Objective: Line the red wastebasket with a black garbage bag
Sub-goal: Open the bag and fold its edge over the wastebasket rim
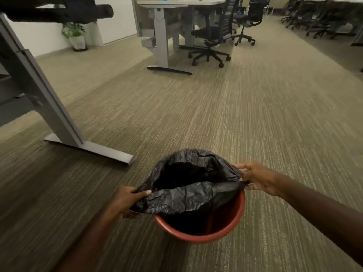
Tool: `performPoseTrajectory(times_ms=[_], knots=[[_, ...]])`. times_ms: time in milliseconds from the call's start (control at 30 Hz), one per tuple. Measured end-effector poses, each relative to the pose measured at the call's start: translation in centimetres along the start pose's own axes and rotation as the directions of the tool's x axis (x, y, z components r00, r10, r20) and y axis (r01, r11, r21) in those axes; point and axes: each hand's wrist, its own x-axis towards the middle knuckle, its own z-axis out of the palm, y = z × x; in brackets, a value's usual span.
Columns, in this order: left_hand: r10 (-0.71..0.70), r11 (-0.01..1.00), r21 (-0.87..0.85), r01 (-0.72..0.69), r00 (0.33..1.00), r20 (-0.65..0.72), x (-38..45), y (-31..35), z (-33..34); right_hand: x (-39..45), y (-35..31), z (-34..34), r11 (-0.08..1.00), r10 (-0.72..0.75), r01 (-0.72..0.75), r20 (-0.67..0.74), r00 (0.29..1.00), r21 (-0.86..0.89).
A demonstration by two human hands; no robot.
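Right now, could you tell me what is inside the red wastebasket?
The black bag hangs into the wastebasket, its mouth held open by the left hand and right hand. The bottom is dark and covered, so unseen.

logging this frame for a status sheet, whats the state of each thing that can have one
black garbage bag: mouth held open, far edge over the rim, near edge not yet
red wastebasket: upright on the carpet, near rim still bare
left hand: gripping the bag's left edge
right hand: pinching the bag's right edge
office chair: upright at the far desk
potted plant: upright by the wall
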Motion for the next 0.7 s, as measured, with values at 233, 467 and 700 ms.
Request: performPoseTrajectory(times_ms=[233,467,700], knots=[[-0.157,0.686,-0.686,0.242,0.970,0.184,-1.9,-1.0,1.0,-0.1,0.1,0.7,0.977,0.062,-0.087,-0.133,0.989,-0.194],[-0.068,0.581,-0.788,0.205,0.977,0.204,-3.3,-0.3,2.1,-0.1,0.4,1.0,0.901,0.095,-0.137,-0.121,0.988,-0.411],[-0.028,0.909,-0.414,0.050,0.998,0.059,-6.0,-2.2,4.5,0.0,1.6,0.2,0.880,0.159,-0.163,-0.047,0.986,-0.446]])
